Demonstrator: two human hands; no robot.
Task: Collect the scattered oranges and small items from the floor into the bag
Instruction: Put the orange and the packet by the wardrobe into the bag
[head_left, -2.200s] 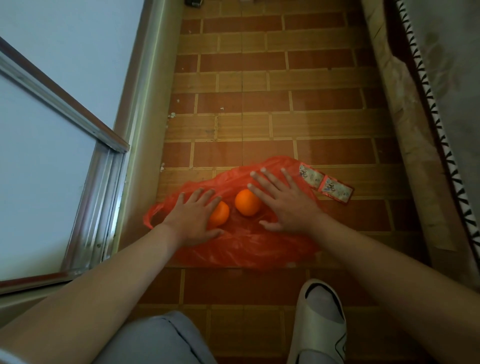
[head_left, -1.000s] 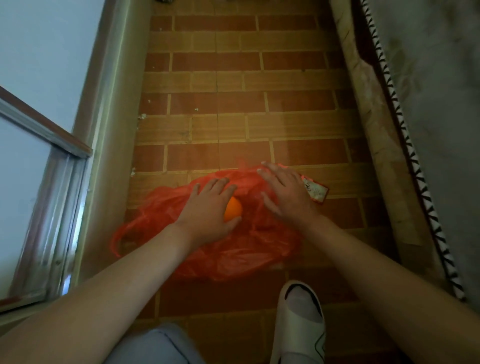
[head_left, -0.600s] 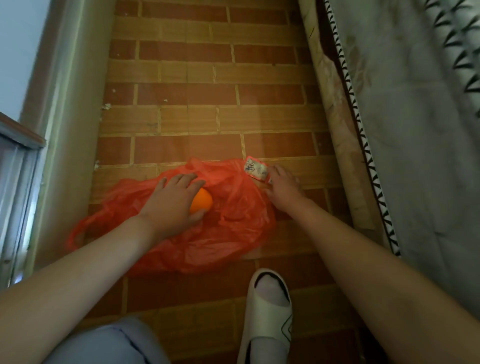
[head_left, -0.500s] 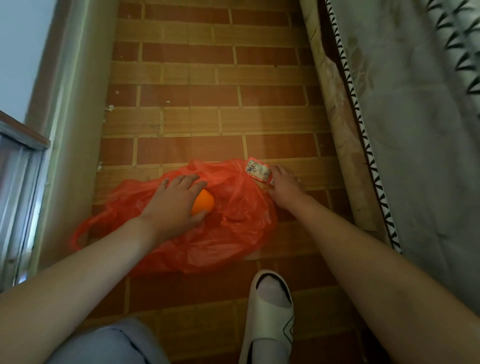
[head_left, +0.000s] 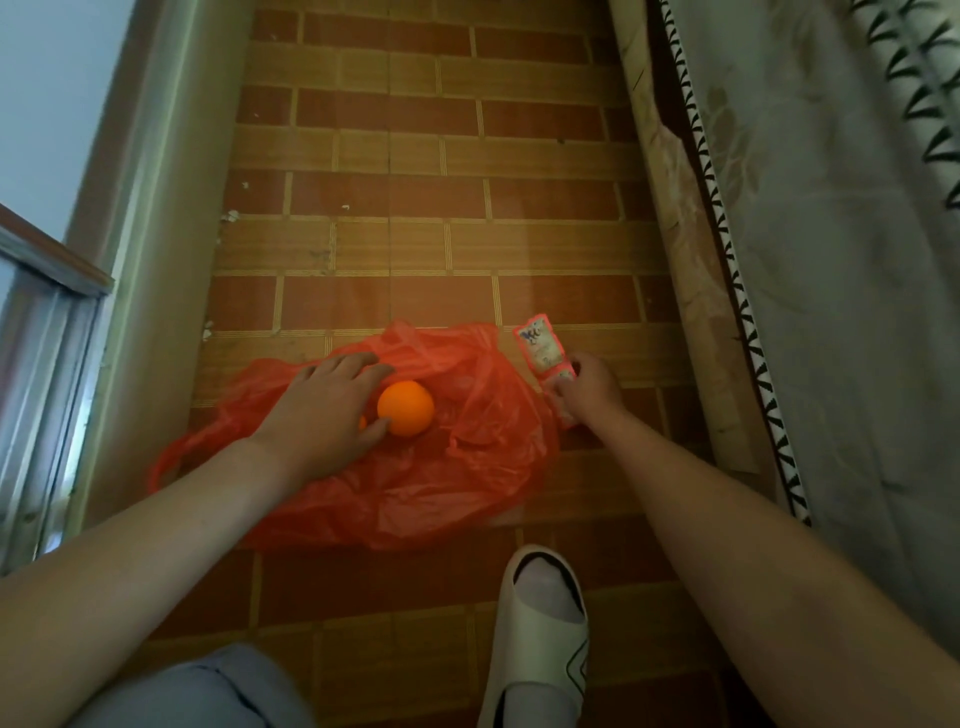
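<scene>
A crumpled red plastic bag (head_left: 457, 467) lies flat on the brick-patterned floor. One orange (head_left: 405, 408) rests on it. My left hand (head_left: 324, 410) lies over the bag beside that orange, its fingers spread, covering a second orange of which only a sliver (head_left: 362, 422) shows. At the bag's right edge my right hand (head_left: 589, 387) pinches the lower end of a strip of small red-and-white sachets (head_left: 540, 349), which stands up off the floor.
A wall base and a metal door frame (head_left: 57, 364) run along the left. A bed edge with a patterned cover (head_left: 810, 291) bounds the right. My white slipper (head_left: 540, 634) stands just below the bag.
My right hand left the oranges, moved right to the sachet strip and took hold of it, tilting it up. My left hand slid over one orange. The view shifted right.
</scene>
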